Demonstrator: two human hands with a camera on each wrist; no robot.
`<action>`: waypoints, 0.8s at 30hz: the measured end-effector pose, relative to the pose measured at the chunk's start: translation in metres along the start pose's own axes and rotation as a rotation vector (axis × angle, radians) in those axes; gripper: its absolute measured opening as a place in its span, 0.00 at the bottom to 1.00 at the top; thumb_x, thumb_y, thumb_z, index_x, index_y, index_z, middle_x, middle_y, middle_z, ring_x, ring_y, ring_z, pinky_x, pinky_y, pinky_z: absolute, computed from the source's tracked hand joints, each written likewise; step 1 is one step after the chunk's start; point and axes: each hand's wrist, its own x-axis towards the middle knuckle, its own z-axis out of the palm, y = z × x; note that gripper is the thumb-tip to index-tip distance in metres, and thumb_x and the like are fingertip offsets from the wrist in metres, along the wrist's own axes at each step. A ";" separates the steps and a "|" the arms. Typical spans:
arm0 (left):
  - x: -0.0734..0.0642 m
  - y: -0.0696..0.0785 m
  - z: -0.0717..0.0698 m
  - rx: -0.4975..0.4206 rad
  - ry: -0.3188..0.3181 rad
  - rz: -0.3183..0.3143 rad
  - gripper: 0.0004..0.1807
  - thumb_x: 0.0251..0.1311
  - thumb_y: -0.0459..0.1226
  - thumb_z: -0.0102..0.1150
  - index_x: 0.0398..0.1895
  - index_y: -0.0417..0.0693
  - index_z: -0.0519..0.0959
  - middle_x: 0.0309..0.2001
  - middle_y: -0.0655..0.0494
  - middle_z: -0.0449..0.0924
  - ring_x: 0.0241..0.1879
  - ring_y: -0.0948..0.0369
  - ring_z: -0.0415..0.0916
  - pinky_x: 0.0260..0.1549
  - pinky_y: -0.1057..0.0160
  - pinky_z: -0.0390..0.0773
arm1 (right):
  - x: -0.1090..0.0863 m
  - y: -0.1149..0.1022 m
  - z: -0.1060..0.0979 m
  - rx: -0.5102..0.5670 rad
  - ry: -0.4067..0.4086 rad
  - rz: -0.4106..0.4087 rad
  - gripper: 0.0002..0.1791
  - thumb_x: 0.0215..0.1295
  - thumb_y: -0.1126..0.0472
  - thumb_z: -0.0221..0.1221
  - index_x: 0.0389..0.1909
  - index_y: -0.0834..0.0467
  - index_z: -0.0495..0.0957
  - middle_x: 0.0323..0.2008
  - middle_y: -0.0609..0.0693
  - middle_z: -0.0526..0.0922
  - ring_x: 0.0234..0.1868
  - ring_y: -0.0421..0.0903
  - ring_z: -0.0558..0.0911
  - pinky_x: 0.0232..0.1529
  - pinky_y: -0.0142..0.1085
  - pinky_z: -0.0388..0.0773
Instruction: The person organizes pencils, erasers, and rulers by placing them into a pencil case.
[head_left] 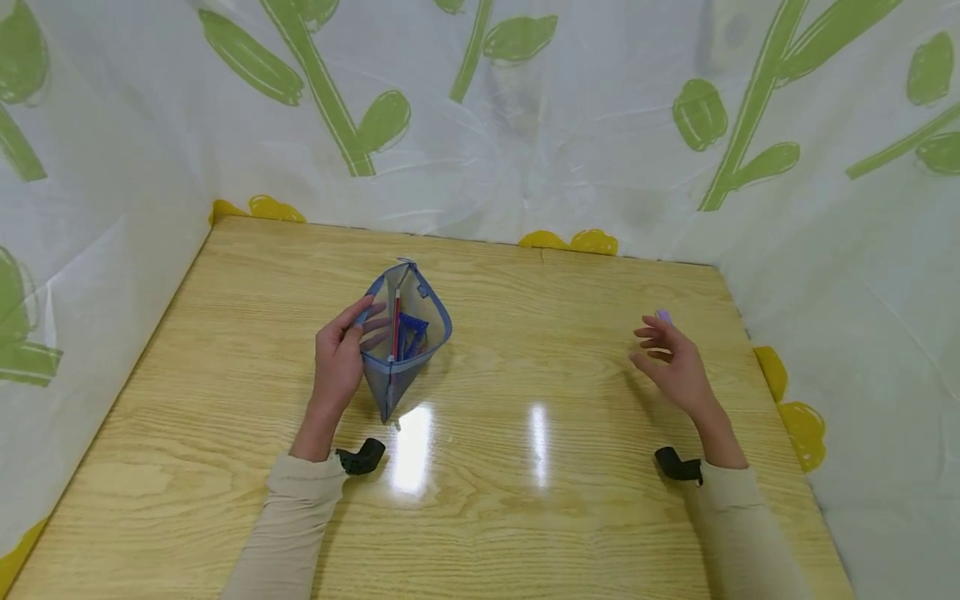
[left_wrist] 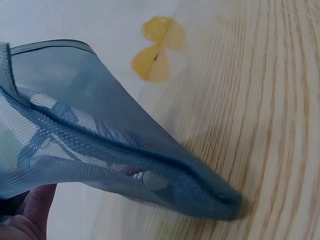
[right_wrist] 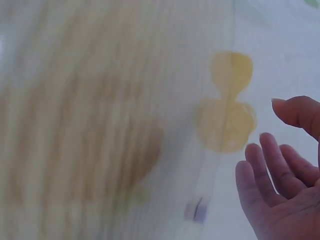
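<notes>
A blue mesh zip pouch is held up by its left side, its mouth spread wide. My left hand grips that rim, thumb outside and fingers showing through the mesh. Inside the pouch are a red pencil and a blue set square. In the left wrist view the pouch's pointed lower corner hangs close over the table. On the right, my right hand hovers with loosely bent fingers and holds nothing. Just beyond its fingertips lies a small lilac object, perhaps an eraser, also in the right wrist view.
The wooden table is bordered by a pale hanging sheet with green leaves and yellow shapes at the back and both sides. Black wrist mounts stick out from the sleeves. Bright light reflections lie on the near tabletop.
</notes>
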 end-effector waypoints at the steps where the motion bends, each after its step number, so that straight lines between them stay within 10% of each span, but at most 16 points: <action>1: 0.000 0.000 0.000 -0.001 0.001 0.000 0.26 0.76 0.25 0.29 0.72 0.33 0.67 0.64 0.31 0.73 0.55 0.54 0.82 0.53 0.65 0.83 | 0.001 0.002 -0.003 0.002 0.010 0.001 0.33 0.67 0.71 0.63 0.71 0.67 0.66 0.55 0.57 0.79 0.51 0.37 0.78 0.49 0.19 0.77; 10: 0.000 0.000 -0.002 0.005 0.007 0.010 0.26 0.76 0.25 0.29 0.72 0.33 0.68 0.64 0.31 0.74 0.52 0.61 0.83 0.52 0.66 0.84 | 0.012 0.025 -0.033 -0.037 0.005 0.085 0.38 0.69 0.69 0.62 0.76 0.68 0.57 0.62 0.69 0.72 0.51 0.31 0.75 0.48 0.14 0.73; 16: 0.000 -0.001 -0.002 0.005 0.015 0.006 0.26 0.76 0.26 0.29 0.72 0.33 0.68 0.64 0.30 0.73 0.51 0.62 0.83 0.52 0.66 0.84 | 0.023 0.036 -0.046 -0.101 -0.077 0.109 0.43 0.70 0.65 0.62 0.79 0.66 0.50 0.66 0.72 0.69 0.56 0.54 0.75 0.48 0.16 0.70; 24: 0.001 -0.001 -0.002 0.006 0.022 0.003 0.25 0.77 0.26 0.30 0.71 0.33 0.69 0.63 0.30 0.74 0.50 0.62 0.84 0.51 0.67 0.84 | 0.040 0.046 -0.061 -0.248 -0.244 0.117 0.43 0.70 0.67 0.61 0.77 0.73 0.48 0.65 0.79 0.64 0.56 0.74 0.70 0.57 0.68 0.70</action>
